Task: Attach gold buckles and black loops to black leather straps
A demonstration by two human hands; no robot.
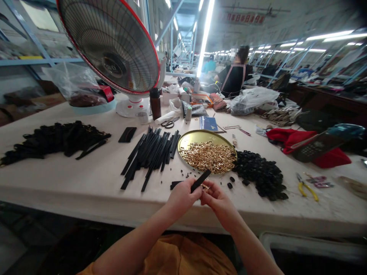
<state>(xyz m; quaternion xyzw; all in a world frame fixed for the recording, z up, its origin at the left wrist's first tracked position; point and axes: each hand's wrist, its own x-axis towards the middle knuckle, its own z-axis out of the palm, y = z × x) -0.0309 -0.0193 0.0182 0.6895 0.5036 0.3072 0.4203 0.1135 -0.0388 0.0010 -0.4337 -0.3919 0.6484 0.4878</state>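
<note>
A flat black strap is gripped in my left hand, its free end pointing up and right. My right hand meets the left at the fingertips and pinches a small gold metal clasp, partly covered by the fingers. Just beyond them stands a round gold tray heaped with gold clasps. Left of the tray is a loose stack of black straps. To its right lies a pile of small black loops. Another black strap lies partly under my left hand.
A large fan stands at the back left, near a heap of black strap pieces. Scissors, a brown bottle and a blue booklet lie farther back. Yellow-handled pliers are at right. A person is beyond the table.
</note>
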